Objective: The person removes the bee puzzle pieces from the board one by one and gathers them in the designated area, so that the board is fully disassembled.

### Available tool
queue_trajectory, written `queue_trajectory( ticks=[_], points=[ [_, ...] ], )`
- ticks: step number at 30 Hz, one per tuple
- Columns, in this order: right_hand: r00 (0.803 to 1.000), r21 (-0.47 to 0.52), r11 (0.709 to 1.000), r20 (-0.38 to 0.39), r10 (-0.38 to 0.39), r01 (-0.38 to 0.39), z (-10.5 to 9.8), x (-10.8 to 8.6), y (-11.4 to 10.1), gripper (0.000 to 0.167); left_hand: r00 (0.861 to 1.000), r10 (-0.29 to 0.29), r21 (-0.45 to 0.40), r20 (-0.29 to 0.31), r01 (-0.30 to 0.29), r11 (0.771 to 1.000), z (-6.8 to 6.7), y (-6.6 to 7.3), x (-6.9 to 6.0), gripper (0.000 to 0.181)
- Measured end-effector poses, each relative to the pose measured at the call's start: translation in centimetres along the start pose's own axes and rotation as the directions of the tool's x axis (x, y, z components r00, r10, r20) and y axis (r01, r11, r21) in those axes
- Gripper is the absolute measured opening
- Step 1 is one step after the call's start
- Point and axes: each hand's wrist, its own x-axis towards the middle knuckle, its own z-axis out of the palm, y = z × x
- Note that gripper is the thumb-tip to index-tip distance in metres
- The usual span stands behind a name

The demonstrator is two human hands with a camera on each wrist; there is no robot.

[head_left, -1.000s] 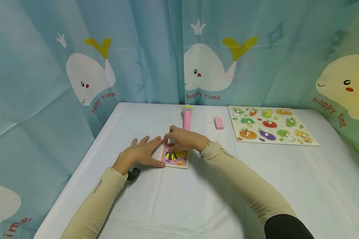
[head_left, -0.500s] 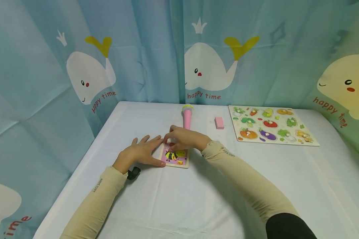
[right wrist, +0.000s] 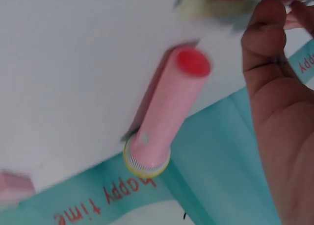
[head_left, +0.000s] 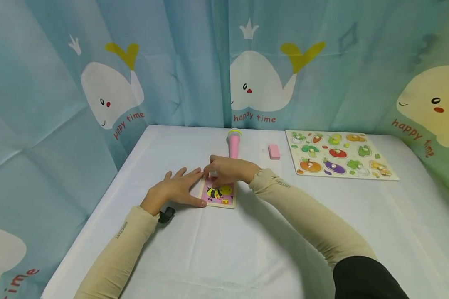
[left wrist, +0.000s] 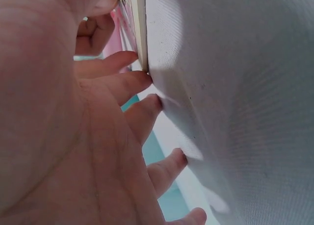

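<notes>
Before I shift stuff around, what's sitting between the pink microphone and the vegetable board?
A pink block lies between the pink microphone and the vegetable board, touching neither; the head view shows this.

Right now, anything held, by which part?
Left hand grips nothing, just touches the left edge of the bee board. Right hand, over its far end: can't tell whether it pinches anything.

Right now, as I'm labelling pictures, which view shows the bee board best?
The head view: the bee board lies face-up there, its bee picture visible, though the right hand covers its upper part. The left wrist view shows mainly its edge; the right wrist view, only a blurred part.
</notes>
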Motion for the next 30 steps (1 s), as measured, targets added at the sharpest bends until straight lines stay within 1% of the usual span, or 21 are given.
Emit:
queue_trajectory(
  ticks=[3,6,10,16,20,23,28,30],
  points=[
    [1.0,0.014,1.0,0.001,0.01,-0.01,0.3,0.3,-0.2,0.028,1.0,0.01,0.003,-0.001,-0.01,1.0,0.1,-0.1,0.1,0.11],
    [1.0,0.054,0.998,-0.003,0.028,-0.028,0.5,0.5,-0.4,0.023,1.0,0.016,0.003,-0.008,-0.016,1.0,0.1,0.0,0.1,0.11],
    [0.999,0.117,0.992,-0.019,0.045,-0.042,0.7,0.4,-0.6,0.022,1.0,0.011,-0.003,-0.009,-0.011,1.0,0.1,0.1,0.0,0.111],
    [0.993,0.195,0.98,-0.097,0.063,-0.043,1.4,0.2,-0.6,0.024,1.0,0.005,0.003,-0.008,-0.005,1.0,0.1,0.1,-0.2,0.11],
    [0.985,0.274,0.96,-0.141,0.099,-0.057,2.3,0.2,-0.2,0.03,1.0,0.009,-0.001,-0.005,-0.009,1.0,0.0,0.1,-0.3,0.11],
    [0.978,0.31,0.948,-0.168,0.125,-0.068,2.7,0.1,-0.1,0.031,1.0,0.007,0.001,-0.005,-0.007,1.0,-0.1,0.1,-0.4,0.11],
    [0.97,0.347,0.936,-0.207,0.129,-0.051,2.9,-0.1,0.0,0.019,1.0,0.016,0.016,-0.01,-0.016,1.0,0.0,0.0,-0.3,0.11],
    [0.969,0.363,0.931,-0.211,0.125,-0.041,2.8,-0.3,0.0,0.017,1.0,0.023,0.017,-0.013,-0.023,1.0,0.0,0.0,-0.2,0.11]
  ],
)
